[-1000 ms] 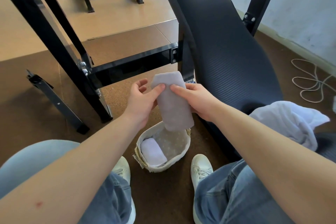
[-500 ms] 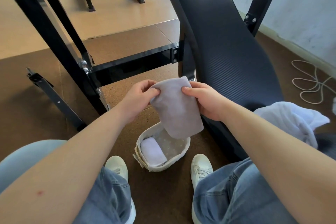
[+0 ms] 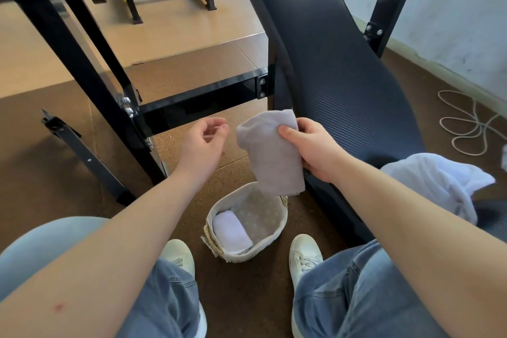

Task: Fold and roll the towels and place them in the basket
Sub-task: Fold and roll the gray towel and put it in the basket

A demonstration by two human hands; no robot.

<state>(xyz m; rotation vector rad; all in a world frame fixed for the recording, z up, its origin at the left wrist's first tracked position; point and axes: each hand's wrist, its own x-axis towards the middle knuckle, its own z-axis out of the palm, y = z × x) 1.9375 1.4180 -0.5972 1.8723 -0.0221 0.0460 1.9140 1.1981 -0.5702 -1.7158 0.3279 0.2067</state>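
A folded grey towel [image 3: 270,153] hangs in the air above the basket, gripped along its right edge by my right hand [image 3: 315,149]. My left hand [image 3: 203,143] hovers just left of the towel, fingers loosely curled, holding nothing. Below on the floor sits a small oval woven basket [image 3: 282,223] with a pale dotted lining. A rolled white towel [image 3: 231,233] lies inside it at the left. A crumpled white towel [image 3: 439,186] rests on the bench at my right.
A dark ribbed bench pad [image 3: 329,63] slopes up on the right. Black metal frame bars [image 3: 197,101] cross behind the hands. My white shoes [image 3: 304,258] flank the basket on brown cork flooring. A coiled white cord [image 3: 466,123] lies at the far right.
My left hand has let go of the grey towel and moved a little left. The right hand alone now holds it, lower and tilted over the basket.
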